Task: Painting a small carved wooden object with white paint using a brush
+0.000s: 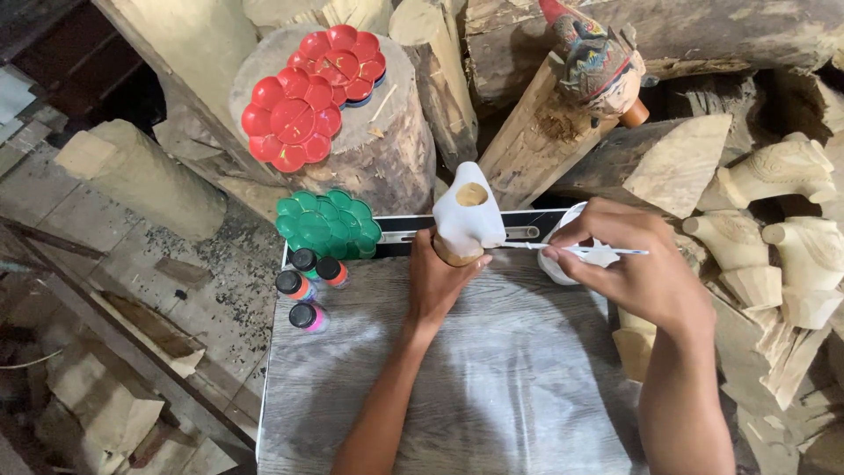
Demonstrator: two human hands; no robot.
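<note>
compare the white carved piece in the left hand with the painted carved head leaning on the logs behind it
The white carved piece is coated in plain white with a bare wood opening on top; the painted head is multicoloured, with red, dark and gold detail. The white piece stands upright in the grip of the left hand over the board; the painted head rests tilted, untouched, on a log. Both are carved wooden figure heads.

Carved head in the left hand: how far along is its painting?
Done: the carved head looks coated white except its bare top opening and base rim. In hand: the left hand grips its base while the right hand holds a thin brush beside it. Left: the unpainted carvings at right; the small paint bottles stand capped.
</note>
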